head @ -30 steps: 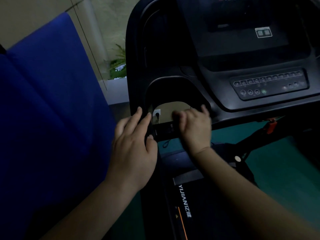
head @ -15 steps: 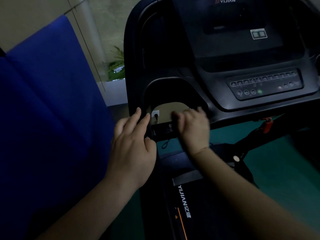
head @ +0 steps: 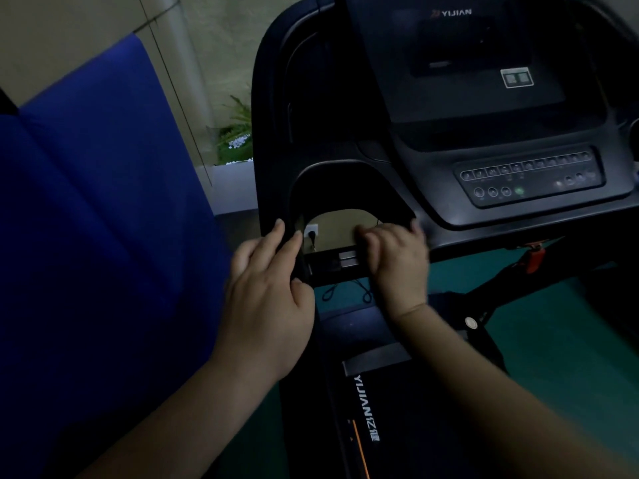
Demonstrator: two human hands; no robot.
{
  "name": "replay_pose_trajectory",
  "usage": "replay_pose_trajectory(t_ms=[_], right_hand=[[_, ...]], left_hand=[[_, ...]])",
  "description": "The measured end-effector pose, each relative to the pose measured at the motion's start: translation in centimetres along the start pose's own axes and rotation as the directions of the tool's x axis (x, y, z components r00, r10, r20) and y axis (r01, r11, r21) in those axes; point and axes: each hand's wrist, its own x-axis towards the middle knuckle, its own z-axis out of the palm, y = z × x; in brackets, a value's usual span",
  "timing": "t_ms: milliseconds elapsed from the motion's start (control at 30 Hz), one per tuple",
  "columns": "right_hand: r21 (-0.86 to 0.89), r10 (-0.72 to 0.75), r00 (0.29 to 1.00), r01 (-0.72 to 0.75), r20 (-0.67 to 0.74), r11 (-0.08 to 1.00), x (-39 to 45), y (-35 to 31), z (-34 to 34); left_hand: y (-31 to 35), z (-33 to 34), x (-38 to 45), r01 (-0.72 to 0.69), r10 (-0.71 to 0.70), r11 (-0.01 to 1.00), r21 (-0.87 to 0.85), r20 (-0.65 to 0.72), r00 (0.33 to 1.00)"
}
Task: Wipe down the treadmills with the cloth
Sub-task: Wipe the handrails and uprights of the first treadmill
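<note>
Head view: left hand [head: 266, 305] rests flat on treadmill [head: 449, 140]; right hand [head: 397, 261] grips its crosswise bar [head: 332, 264].

Two bare forearms reached into the head view from the bottom edge, and no sleeve, cuff, glove, watch, ring or band showed on either. The left hand [head: 266, 299] was broad-backed, with short, unpainted nails at the fingertips. The right hand [head: 397, 261] was seen from its back, its knuckles forming a rounded ridge and a soft crease marking the wrist. The dim light hid finer detail, and nothing of the person's clothing was in view.
</note>
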Motion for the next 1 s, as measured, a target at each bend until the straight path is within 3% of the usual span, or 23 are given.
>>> replay_pose_trajectory(t_ms=[100, 200, 400, 533, 667, 800, 933, 1000], right_hand=[[0.088, -0.181, 0.983, 0.177, 0.035, 0.98, -1.1, -5.0, 1.4], [0.084, -0.257, 0.963, 0.251, 0.08, 0.964, -0.7, -4.2, 1.2], [-0.012, -0.099, 0.99, 0.101, 0.096, 0.995, 0.8, 4.2, -1.8], [0.008, 0.017, 0.992, -0.018, 0.126, 1.0, 0.3, 1.0, -0.8], [0.106, -0.11, 0.979, 0.093, 0.169, 0.99, -1.0, -5.4, 0.9], [0.119, -0.19, 0.958, 0.167, 0.216, 0.979, -0.6, -4.5, 0.4], [0.076, -0.039, 0.986, 0.027, 0.159, 0.997, 0.5, 0.9, -1.8], [0.088, -0.017, 0.977, -0.002, 0.212, 0.996, 0.8, 2.4, -2.8]], left_hand=[[-0.2, -0.1, 0.0, -0.003, 0.003, 1.0, 0.015, 0.009, 1.0], [-0.2, -0.1, -0.1, -0.003, 0.003, 1.0, 0.017, 0.019, 1.0], [-0.2, -0.1, -0.2, -0.003, 0.003, 1.0, 0.007, 0.002, 1.0], [-0.2, 0.1, 0.0, 0.001, -0.001, 1.0, 0.005, -0.009, 1.0], [-0.2, 0.0, 0.0, 0.003, -0.003, 1.0, 0.011, -0.001, 1.0], [-0.2, -0.1, -0.1, 0.008, -0.008, 1.0, 0.024, 0.012, 1.0], [-0.1, 0.0, -0.1, 0.016, -0.016, 1.0, 0.019, 0.015, 1.0], [0.0, -0.1, -0.1, 0.024, -0.024, 1.0, 0.014, 0.014, 1.0]])
